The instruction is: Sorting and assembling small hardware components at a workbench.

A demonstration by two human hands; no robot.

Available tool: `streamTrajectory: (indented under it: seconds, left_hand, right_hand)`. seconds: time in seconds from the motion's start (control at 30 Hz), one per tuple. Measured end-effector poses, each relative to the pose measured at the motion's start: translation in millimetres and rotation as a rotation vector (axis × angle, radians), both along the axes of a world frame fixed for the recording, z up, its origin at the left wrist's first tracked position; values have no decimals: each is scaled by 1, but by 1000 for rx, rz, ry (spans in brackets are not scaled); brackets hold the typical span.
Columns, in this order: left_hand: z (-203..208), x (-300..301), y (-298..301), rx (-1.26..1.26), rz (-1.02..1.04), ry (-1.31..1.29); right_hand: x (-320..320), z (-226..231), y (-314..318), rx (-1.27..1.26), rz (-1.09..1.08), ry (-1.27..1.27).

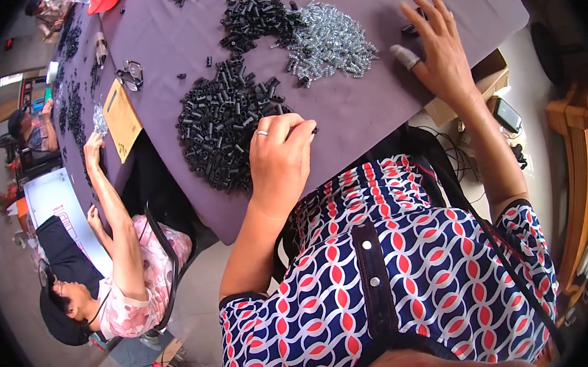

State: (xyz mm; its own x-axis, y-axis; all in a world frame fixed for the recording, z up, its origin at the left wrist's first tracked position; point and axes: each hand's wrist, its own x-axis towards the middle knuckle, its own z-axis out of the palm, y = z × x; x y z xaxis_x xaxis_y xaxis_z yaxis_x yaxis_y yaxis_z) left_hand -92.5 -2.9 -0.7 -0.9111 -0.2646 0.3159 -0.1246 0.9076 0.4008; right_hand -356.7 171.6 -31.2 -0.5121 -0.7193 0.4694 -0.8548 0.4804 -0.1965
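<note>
My left hand is closed in a pinch at the near edge of a large heap of small black tubular plastic parts. A small dark piece shows at its fingertips, most likely one of those parts. A ring is on one finger. My right hand is spread above the table's right side, slightly blurred, with a pale cover on the thumb. Beside its fingers are dark pieces, partly hidden. Between the hands, farther off, lies a pile of silvery coil springs.
A second heap of black parts touches the springs on the purple-grey tablecloth. To the left are a yellow-brown envelope, glasses and a seated co-worker reaching over parts. A cardboard box stands below the right edge.
</note>
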Motion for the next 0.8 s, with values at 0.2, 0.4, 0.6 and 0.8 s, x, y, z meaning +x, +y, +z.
streamTrajectory:
  seconds: [0.2, 0.4, 0.6, 0.8]
  left_hand:
    - [3, -6, 2, -35, 23, -16]
    - [1, -2, 11, 132, 59, 70]
    - [1, 6, 17, 939, 211, 89]
    - [1, 11, 16, 1163, 194, 109]
  right_hand:
    - [59, 22, -23, 75, 416, -146]
    - [71, 16, -37, 144, 490, -164]
    - [75, 27, -32, 52, 523, -211]
    - [77, 20, -56, 25, 509, -177]
